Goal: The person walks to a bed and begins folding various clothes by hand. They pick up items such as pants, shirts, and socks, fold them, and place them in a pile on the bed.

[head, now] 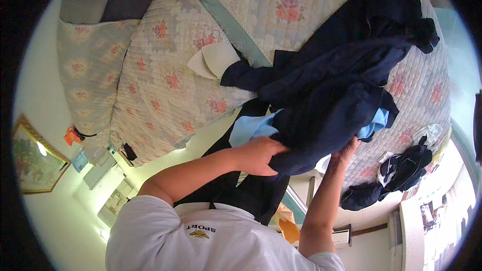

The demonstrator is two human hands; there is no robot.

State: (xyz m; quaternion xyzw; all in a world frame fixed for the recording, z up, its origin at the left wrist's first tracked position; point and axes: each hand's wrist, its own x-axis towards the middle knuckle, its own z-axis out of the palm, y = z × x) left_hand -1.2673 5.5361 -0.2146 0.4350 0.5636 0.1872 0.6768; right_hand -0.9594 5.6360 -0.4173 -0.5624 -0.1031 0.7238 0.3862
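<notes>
A dark navy garment point(324, 128) hangs in loose folds between my hands, its upper part meeting more dark clothing. My left hand point(265, 156) is closed on its lower left edge, thumb and fingers pinching the fabric. At its right side, my right hand point(348, 150) grips it, the fingers partly hidden behind the cloth. Light blue fabric point(250, 130) shows above my left hand, and more light blue fabric point(376, 123) shows by my right hand. Further dark clothing point(357, 41) lies crumpled on the quilted floral bedspread point(169, 56) beyond.
White rounded pads or cloth pieces point(218, 60) lie beside a dark sleeve. At the right, a bundle of black and white clothing point(403, 169) rests near the bedspread's edge, with a crumpled clear plastic bag point(429, 133) above it. A grey cylindrical object point(86, 2) stands at upper left.
</notes>
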